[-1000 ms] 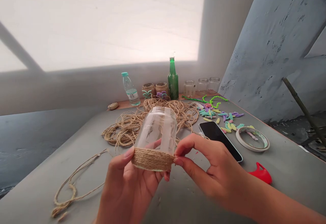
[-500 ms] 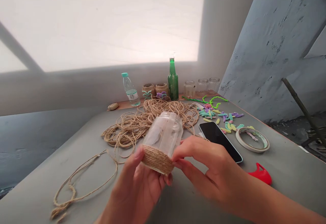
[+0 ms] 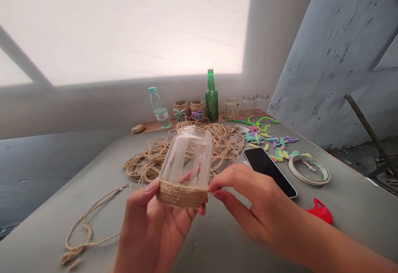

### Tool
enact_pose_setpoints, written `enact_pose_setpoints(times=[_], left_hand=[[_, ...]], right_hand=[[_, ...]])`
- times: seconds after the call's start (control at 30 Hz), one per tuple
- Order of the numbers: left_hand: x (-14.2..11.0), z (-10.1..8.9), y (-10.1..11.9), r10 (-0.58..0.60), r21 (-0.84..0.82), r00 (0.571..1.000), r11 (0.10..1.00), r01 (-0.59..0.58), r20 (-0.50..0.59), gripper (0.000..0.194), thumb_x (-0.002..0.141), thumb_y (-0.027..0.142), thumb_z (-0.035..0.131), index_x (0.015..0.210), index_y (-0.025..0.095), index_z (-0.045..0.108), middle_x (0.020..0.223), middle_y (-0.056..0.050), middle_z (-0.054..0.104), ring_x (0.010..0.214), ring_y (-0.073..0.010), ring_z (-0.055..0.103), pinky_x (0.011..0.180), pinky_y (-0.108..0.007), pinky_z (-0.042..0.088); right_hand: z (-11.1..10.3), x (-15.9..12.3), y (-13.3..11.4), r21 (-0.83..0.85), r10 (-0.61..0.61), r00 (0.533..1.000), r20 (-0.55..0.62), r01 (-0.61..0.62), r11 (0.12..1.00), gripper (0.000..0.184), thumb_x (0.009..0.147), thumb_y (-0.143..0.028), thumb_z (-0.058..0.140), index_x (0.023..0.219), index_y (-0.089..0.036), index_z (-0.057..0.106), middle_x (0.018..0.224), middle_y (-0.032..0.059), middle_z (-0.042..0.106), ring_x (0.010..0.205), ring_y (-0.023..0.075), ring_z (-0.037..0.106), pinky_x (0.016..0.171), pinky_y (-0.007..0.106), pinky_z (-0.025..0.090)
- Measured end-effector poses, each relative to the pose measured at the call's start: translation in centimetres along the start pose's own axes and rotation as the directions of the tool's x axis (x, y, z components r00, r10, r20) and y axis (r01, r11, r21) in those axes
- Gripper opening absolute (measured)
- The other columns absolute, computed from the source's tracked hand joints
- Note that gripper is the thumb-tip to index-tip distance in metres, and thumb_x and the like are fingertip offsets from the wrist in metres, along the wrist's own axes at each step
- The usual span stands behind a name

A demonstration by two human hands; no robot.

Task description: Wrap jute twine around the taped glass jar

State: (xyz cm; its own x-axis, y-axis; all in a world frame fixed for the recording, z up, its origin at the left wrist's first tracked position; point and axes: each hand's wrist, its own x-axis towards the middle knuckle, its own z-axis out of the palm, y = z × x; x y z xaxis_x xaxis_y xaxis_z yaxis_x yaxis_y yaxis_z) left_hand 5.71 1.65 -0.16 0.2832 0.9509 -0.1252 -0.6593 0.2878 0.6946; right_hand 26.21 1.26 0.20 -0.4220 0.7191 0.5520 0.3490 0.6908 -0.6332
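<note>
My left hand (image 3: 152,227) grips a clear glass jar (image 3: 188,153) low down, thumb at its left side and fingers beneath and behind. Around the jar's base runs a band of jute twine (image 3: 183,195) in tight rows; the glass above is bare, with pale vertical strips on it. My right hand (image 3: 251,200) is closed in a pinch at the right end of the band, apparently on the twine, though the strand is mostly hidden by the fingertips. Behind the jar lies a loose heap of jute twine (image 3: 146,159) on the grey table.
At the back stand a water bottle (image 3: 160,111), twine-wrapped jars (image 3: 182,109), a green bottle (image 3: 212,101) and clear jars (image 3: 231,107). To the right lie coloured fuzzy pieces (image 3: 255,137), a phone (image 3: 269,171), a tape roll (image 3: 292,169) and a red object (image 3: 321,213). A twine loop (image 3: 90,233) lies front left.
My left hand has moved left and turned the jar more upright, with its twine band now nearly level. My right hand stays at the band's right end, barely shifted.
</note>
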Motion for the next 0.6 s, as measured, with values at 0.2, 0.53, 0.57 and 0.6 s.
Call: enact_pose_setpoints(times=[0.2, 0.53, 0.57, 0.6], left_hand=[[0.1, -0.9, 0.0, -0.114, -0.039, 0.991, 0.992, 0.117, 0.064, 0.052, 0.093, 0.049, 0.056, 0.116, 0.008, 0.078, 0.103, -0.015, 0.078, 0.082, -0.0238, 0.066, 0.079, -0.035, 0.061], [-0.2, -1.9, 0.1, -0.002, -0.207, 0.983, 0.977, 0.04, 0.181, 0.043, 0.092, 0.048, 0.063, 0.123, 0.023, 0.078, 0.122, -0.015, 0.08, 0.1, -0.0314, 0.077, 0.087, -0.043, 0.067], [-0.3, -2.0, 0.3, 0.023, -0.221, 0.98, 0.975, 0.022, 0.2, 0.043, 0.091, 0.048, 0.065, 0.125, 0.025, 0.077, 0.125, -0.014, 0.08, 0.104, -0.0329, 0.078, 0.089, -0.045, 0.066], [-0.3, -2.1, 0.4, 0.049, -0.235, 0.973, 0.972, 0.006, 0.225, 0.044, 0.089, 0.047, 0.067, 0.127, 0.027, 0.076, 0.129, -0.013, 0.079, 0.108, -0.0347, 0.078, 0.092, -0.047, 0.066]], right_hand=[[0.1, -0.4, 0.3, -0.037, 0.066, 0.998, -0.003, -0.066, 0.997, 0.018, 0.102, -0.009, 0.062, 0.112, -0.022, 0.066, 0.108, 0.0002, 0.076, 0.103, 0.0171, 0.068, 0.09, 0.029, 0.05], [0.5, -0.4, 0.4, -0.06, 0.203, 0.978, 0.043, -0.201, 0.978, 0.018, 0.101, -0.014, 0.064, 0.115, -0.026, 0.065, 0.119, 0.0019, 0.069, 0.113, 0.0187, 0.066, 0.1, 0.034, 0.052], [0.6, -0.5, 0.5, -0.062, 0.223, 0.971, 0.081, -0.218, 0.974, 0.019, 0.102, -0.015, 0.064, 0.117, -0.027, 0.065, 0.123, 0.0027, 0.068, 0.117, 0.0199, 0.065, 0.103, 0.037, 0.052], [0.7, -0.6, 0.8, -0.056, 0.244, 0.963, 0.111, -0.239, 0.969, 0.02, 0.102, -0.016, 0.063, 0.119, -0.027, 0.064, 0.125, 0.0036, 0.068, 0.119, 0.0214, 0.065, 0.105, 0.04, 0.052]])
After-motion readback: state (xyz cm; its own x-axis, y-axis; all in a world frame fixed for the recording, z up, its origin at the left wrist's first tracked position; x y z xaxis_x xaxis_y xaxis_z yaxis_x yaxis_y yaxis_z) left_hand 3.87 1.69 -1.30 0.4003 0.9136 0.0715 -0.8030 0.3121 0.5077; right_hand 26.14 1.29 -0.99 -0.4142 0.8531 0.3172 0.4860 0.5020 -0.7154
